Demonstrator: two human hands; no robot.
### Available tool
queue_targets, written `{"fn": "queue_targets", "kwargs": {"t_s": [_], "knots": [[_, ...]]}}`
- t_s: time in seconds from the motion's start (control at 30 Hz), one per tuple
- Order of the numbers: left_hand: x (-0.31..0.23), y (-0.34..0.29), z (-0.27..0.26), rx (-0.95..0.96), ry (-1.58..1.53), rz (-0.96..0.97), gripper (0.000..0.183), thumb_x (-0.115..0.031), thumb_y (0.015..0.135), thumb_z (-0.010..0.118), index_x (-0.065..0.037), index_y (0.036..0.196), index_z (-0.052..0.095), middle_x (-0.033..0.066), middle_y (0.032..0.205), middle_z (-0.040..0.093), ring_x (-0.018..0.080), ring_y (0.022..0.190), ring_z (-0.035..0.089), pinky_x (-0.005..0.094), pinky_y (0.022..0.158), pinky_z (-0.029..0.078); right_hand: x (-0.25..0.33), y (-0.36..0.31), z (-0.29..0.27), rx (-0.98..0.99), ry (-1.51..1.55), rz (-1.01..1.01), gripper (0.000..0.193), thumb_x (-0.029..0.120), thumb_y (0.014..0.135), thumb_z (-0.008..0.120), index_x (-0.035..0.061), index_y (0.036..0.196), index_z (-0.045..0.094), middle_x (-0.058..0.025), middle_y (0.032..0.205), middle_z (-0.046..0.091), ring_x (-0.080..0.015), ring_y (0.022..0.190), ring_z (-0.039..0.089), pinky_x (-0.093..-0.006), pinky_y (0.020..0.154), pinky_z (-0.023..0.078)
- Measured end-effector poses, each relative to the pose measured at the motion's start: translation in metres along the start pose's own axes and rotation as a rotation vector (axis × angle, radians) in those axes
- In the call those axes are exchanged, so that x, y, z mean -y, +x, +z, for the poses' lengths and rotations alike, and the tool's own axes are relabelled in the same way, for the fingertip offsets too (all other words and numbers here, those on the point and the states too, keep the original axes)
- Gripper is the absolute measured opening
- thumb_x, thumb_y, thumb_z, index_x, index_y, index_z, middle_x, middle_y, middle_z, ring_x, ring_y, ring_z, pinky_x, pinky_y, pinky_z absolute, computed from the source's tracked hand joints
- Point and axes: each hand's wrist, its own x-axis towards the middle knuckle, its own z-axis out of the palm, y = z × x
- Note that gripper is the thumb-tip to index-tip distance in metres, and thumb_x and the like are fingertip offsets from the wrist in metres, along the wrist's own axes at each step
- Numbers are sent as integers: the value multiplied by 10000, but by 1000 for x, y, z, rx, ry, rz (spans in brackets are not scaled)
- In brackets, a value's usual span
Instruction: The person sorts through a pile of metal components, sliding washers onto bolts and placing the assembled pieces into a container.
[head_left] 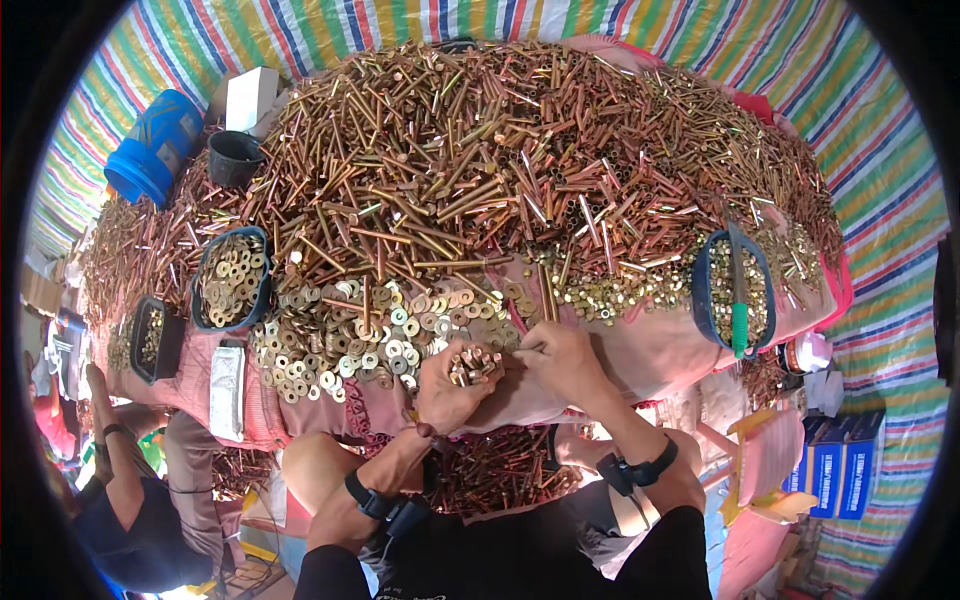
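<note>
1. Several colours stripe the sheeting (870,200) around the room.
2. Pinkish cloth (310,415) covers the bench (640,345).
3. Metal tubes (450,150) lie heaped there.
4. Left hand (450,398) — fingers closed around a metal bundle (473,364) above the near edge.
5. Right hand (567,362) — fingers bent beside it; cannot tell whether gripping.
6. Washers (295,340) fringe the heap.

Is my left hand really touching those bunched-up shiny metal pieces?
Touching. The head view shows the left hand curled around the metal pieces, their ends poking out.
</note>
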Motion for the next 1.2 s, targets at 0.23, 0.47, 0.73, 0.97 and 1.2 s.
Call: {"fn": "queue_targets", "kwargs": {"t_s": [0.23,0.47,0.73,0.97,1.2], "knots": [[5,2,-5,-5,80,14,248,96,799,737,1,1008,643,43,902,702,116,832,672,266,785,560,17,3,-14,71,1062,359,197,161,946,722,-8,1003,638,-35,806,661,-73,652,635,-212,543,519],[11,2,-4,-73,234,62,339,13,701,772,-28,1023,672,71,838,733,119,748,673,282,701,544,31,2,-5,85,928,348,149,118,947,714,5,992,627,-53,801,668,-93,647,652,-232,551,551],[19,3,-3,-101,147,72,354,8,688,779,-30,1023,670,83,845,739,141,762,685,294,715,545,21,15,-31,-414,-19,-15,127,120,913,720,10,960,675,-96,835,685,-179,692,662,-327,616,557],[0,3,3,-70,233,76,265,64,765,779,-36,967,640,27,867,682,89,784,623,253,702,521,-30,35,-70,-492,-398,143,147,125,861,754,10,936,699,-135,885,711,-248,728,683,-367,648,540],[5,3,-2,-62,221,65,277,73,764,769,-33,978,630,29,868,685,83,775,620,253,697,520,-38,50,-62,-557,-571,113,263,155,828,760,126,1080,689,-163,919,677,-370,767,683,-465,664,544]]}}
